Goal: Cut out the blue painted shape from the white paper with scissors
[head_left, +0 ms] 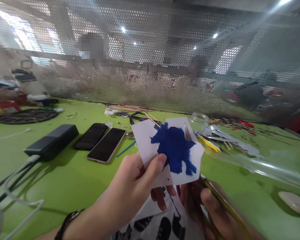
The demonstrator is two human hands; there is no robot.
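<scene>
A white paper piece [172, 150] with a blue painted blot is pinched at its lower edge by the left hand [137, 180], thumb on top, and held above the green counter [72, 180]. Just right of it, the right hand [212, 210] is clenched around yellow-handled scissors [225, 203], blurred. Beyond the left hand, two phones [100, 141] and a dark power bank [52, 141] lie flat. A glass jar [198, 121] stands farther off, behind the paper.
</scene>
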